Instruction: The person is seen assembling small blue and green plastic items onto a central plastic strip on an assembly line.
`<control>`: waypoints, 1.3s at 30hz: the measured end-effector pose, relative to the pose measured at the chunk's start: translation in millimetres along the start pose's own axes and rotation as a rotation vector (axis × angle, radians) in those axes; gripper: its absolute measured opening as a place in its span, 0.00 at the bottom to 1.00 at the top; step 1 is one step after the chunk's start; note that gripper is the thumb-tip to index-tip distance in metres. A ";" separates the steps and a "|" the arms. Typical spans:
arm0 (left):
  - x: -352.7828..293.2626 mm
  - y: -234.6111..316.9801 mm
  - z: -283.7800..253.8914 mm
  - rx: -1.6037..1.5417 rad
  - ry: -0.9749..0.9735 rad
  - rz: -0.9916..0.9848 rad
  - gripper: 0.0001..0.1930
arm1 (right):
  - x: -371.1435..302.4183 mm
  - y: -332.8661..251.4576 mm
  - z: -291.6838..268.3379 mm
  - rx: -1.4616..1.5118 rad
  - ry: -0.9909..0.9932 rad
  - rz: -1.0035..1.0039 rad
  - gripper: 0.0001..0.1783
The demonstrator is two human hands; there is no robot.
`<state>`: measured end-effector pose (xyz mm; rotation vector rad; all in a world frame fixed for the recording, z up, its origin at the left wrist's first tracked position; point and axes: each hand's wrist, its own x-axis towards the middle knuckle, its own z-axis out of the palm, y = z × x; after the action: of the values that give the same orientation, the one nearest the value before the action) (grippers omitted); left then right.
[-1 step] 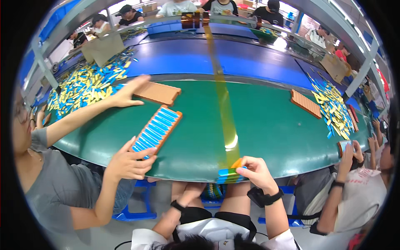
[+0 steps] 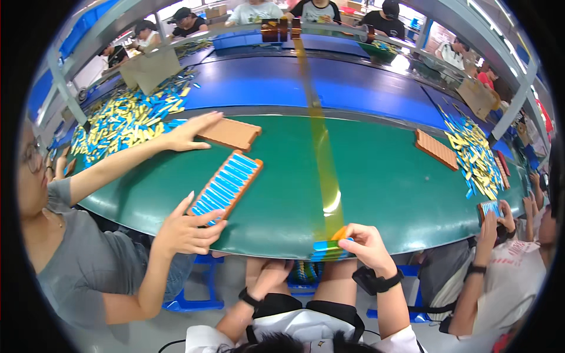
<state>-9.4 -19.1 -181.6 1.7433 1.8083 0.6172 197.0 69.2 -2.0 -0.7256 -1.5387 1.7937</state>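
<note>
At the near table edge, my right hand (image 2: 366, 246) is closed, thumb and fingers gripping a bundle of blue strips (image 2: 325, 252). A small orange piece (image 2: 339, 233) shows at its fingertips; its kind is unclear. A long amber tape (image 2: 325, 170) comes down from the tape rolls (image 2: 276, 29) to the bundle and lies over part of it. Below the table edge, my left hand (image 2: 272, 275) is over my thighs, its fingers blurred and partly hidden. A blue-green patterned thing (image 2: 307, 272) is between my legs, near that hand.
On my left, a co-worker's hands touch an orange tray of blue strips (image 2: 228, 183) and a brown ridged tray (image 2: 232, 134). Blue and yellow strips (image 2: 120, 123) lie heaped at far left, and more strips (image 2: 478, 159) at right beside another ridged tray (image 2: 436, 150). Co-workers sit on both sides.
The whole view has shifted slightly. My right hand keeps its grip on the blue bundle, and the tape still runs down to it.
</note>
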 end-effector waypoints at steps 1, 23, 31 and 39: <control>-17.3 21.4 -34.9 -0.045 0.058 0.071 0.12 | -0.3 1.3 1.0 0.019 -0.011 0.000 0.06; -31.2 33.5 -219.5 -0.062 0.561 -0.068 0.51 | -5.2 5.9 7.1 0.066 0.112 0.057 0.04; -17.7 91.4 -165.5 0.053 0.562 0.002 0.55 | -9.1 -9.7 42.4 0.020 0.221 0.134 0.03; -18.2 124.2 -138.3 0.015 0.450 0.046 0.50 | -16.3 -13.6 62.6 0.084 0.283 0.006 0.03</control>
<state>-8.6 -24.0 5.2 1.7599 2.0704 1.0879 161.1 18.7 21.1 -0.9002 -1.2691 1.6677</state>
